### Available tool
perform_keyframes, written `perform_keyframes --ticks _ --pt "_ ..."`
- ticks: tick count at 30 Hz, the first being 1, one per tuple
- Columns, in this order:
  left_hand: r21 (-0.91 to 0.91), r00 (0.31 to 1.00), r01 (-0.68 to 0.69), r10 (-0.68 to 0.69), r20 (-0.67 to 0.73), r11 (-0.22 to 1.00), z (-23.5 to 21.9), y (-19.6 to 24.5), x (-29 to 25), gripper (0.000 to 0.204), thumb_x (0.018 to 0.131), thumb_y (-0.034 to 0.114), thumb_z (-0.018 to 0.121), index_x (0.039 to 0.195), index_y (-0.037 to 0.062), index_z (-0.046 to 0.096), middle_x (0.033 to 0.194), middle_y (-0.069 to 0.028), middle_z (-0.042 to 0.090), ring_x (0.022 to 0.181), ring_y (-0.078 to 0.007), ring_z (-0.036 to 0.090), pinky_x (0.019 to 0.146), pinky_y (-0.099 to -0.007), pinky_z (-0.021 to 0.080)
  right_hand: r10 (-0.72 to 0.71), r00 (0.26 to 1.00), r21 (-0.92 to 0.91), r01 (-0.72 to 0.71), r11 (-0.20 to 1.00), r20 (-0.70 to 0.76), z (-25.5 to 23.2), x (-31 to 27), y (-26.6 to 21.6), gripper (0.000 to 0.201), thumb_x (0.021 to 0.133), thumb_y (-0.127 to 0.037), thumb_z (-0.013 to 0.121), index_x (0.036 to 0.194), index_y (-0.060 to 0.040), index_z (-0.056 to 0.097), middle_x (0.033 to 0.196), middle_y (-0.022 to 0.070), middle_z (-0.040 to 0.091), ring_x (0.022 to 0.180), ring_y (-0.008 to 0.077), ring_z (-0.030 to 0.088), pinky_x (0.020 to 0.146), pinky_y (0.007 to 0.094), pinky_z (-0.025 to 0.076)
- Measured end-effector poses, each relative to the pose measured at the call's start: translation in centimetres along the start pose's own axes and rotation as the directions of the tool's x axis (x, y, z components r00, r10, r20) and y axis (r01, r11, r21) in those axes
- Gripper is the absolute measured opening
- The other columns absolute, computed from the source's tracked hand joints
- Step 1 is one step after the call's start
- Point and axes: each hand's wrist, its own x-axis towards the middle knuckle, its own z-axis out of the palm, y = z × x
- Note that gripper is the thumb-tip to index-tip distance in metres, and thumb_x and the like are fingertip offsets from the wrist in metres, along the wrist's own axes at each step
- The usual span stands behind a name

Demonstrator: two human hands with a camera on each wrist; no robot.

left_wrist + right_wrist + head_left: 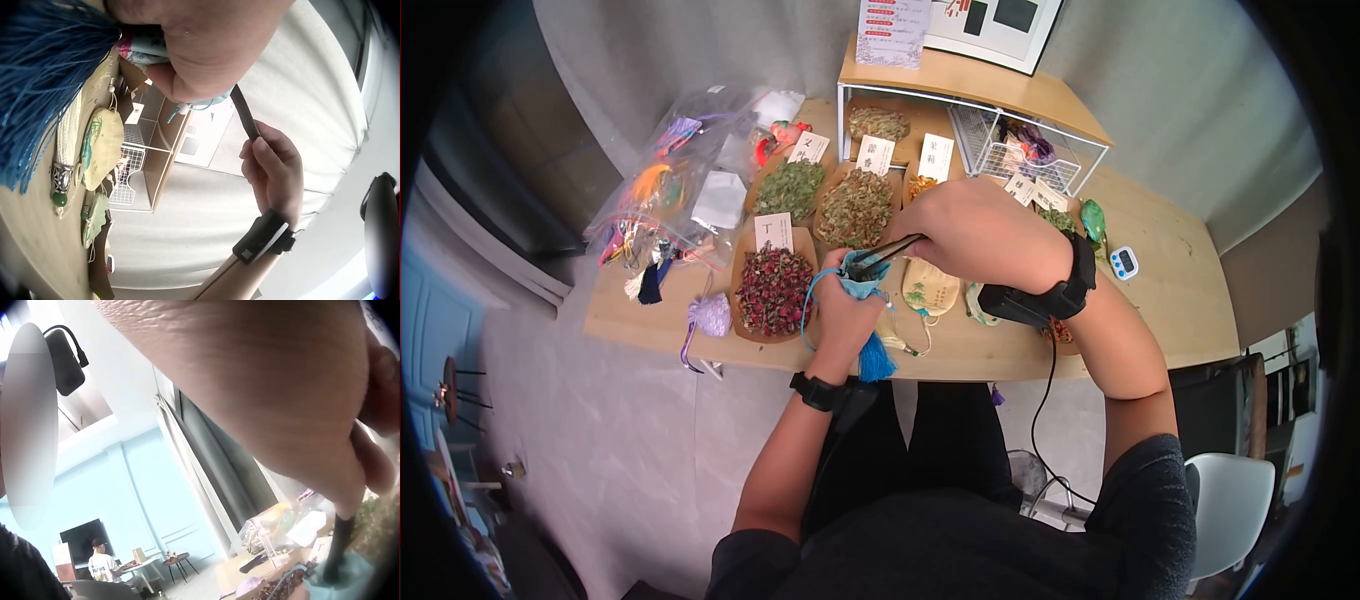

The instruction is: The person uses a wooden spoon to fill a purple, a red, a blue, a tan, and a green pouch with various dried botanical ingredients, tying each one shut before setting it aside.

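My left hand [846,318] grips a light blue drawstring pouch [862,287] near the table's front edge, its mouth facing up. A bright blue tassel [876,359] hangs below the pouch. With the fingertips of my right hand [990,235] I pinch dark tweezers [897,246], which slant down into the pouch's mouth. The left wrist view shows the tweezers [245,112] as a flat dark strip between the two hands. Their tips are hidden inside the pouch [340,584]. Right beside the left hand is a paper tray of dried rosebuds [776,290].
Trays of green dried leaves [790,190] and brownish herbs [857,208] stand behind, with label cards. A cream pouch [930,287] lies to the right, a lilac pouch [710,314] to the left. Plastic bags [670,180], a shelf [980,85] and a timer [1124,263] occupy the table too.
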Motion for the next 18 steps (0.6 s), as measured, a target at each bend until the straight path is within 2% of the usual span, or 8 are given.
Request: perform_keyframes --ticks 2,5,6,9,10,12,14,18 --pt "0.03 0.999 -0.026 0.027 -0.02 0.999 0.0 -0.2 -0.1 0.058 0.066 -0.005 0.075 0.119 0.0006 0.052 0.106 -0.0083 0.062 0.096 -0.0167 0.063 0.086 -0.0313 0.052 -0.007 1.0 0.064 0.008 0.998 -0.02 -0.3 -0.3 0.6 0.019 0.084 -0.014 0.07 0.102 -0.0099 0.074 0.088 0.0131 0.07 0.085 0.0351 0.067 0.073 0.0446 0.053" --pt "-0.047 0.999 0.05 -0.051 -0.012 0.998 -0.3 -0.2 -0.2 0.056 0.068 -0.004 0.075 0.119 0.0003 0.052 0.106 -0.0088 0.063 0.096 -0.0168 0.063 0.086 -0.031 0.052 0.194 0.981 0.087 -0.192 0.978 -0.021 -1.1 -1.0 1.0 0.015 0.086 -0.016 0.069 0.099 -0.0079 0.072 0.086 0.0145 0.07 0.083 0.0367 0.066 0.073 0.0455 0.053" --pt "-0.037 0.999 0.047 -0.047 -0.01 0.998 -0.3 -0.1 -0.2 0.055 0.069 -0.004 0.075 0.119 0.0002 0.053 0.106 -0.0086 0.063 0.095 -0.0164 0.064 0.085 -0.0308 0.052 0.265 0.964 0.063 -0.263 0.963 -0.021 -0.3 -1.2 1.4 0.014 0.087 -0.015 0.07 0.098 -0.0063 0.07 0.085 0.0154 0.069 0.083 0.0374 0.067 0.073 0.0455 0.053" --pt "-0.033 0.998 0.043 -0.041 0.04 0.999 -0.2 0.7 -0.7 0.052 0.07 -0.003 0.074 0.118 -0.0001 0.054 0.104 -0.008 0.064 0.093 -0.0149 0.064 0.082 -0.0302 0.053 0.27 0.946 0.029 -0.269 0.963 -0.181 3.7 -1.8 2.5 0.018 0.087 -0.014 0.07 0.102 -0.0059 0.069 0.085 0.0156 0.069 0.082 0.0378 0.067 0.072 0.0463 0.053" --pt "-0.05 0.996 0.047 -0.043 0.081 0.998 -0.2 1.0 -0.9 0.051 0.07 -0.003 0.074 0.118 -0.0001 0.054 0.103 -0.0077 0.065 0.093 -0.0144 0.064 0.081 -0.0299 0.053 0.286 0.942 -0.009 -0.292 0.956 -0.177 4.5 -1.9 2.3 0.019 0.087 -0.015 0.071 0.103 -0.0057 0.068 0.085 0.015 0.069 0.081 0.0375 0.068 0.07 0.0464 0.054" --pt "-0.057 0.984 0.068 -0.057 0.169 0.996 -0.4 1.7 -1.1 0.052 0.073 -0.006 0.069 0.121 0.0026 0.05 0.105 -0.005 0.061 0.094 -0.0121 0.061 0.081 -0.0275 0.052 0.231 0.949 0.016 -0.233 0.972 -0.212 6.8 -2.2 2.8 0.018 0.087 -0.015 0.071 0.103 -0.0063 0.069 0.086 0.0141 0.069 0.08 0.0368 0.068 0.069 0.0456 0.055" --pt "-0.032 0.982 0.049 -0.043 0.185 0.998 -0.5 1.8 -1.2 0.052 0.072 -0.006 0.07 0.12 0.0021 0.051 0.105 -0.0051 0.061 0.094 -0.0119 0.061 0.081 -0.0274 0.052 0.205 0.948 0.034 -0.203 0.979 -0.244 8.2 -2.1 2.6 0.017 0.086 -0.016 0.071 0.101 -0.0068 0.07 0.088 0.0125 0.07 0.079 0.0348 0.068 0.068 0.0443 0.055" --pt "-0.027 0.977 0.063 -0.057 0.204 0.998 -0.4 1.2 -1.1 0.052 0.071 -0.004 0.071 0.119 0.0017 0.052 0.105 -0.0056 0.062 0.093 -0.0119 0.061 0.08 -0.0274 0.051 0.115 0.958 0.007 -0.117 0.993 -0.261 9.0 -1.0 2.2 0.013 0.085 -0.015 0.069 0.095 -0.0073 0.068 0.083 0.0116 0.067 0.076 0.0331 0.068 0.065 0.0431 0.055"
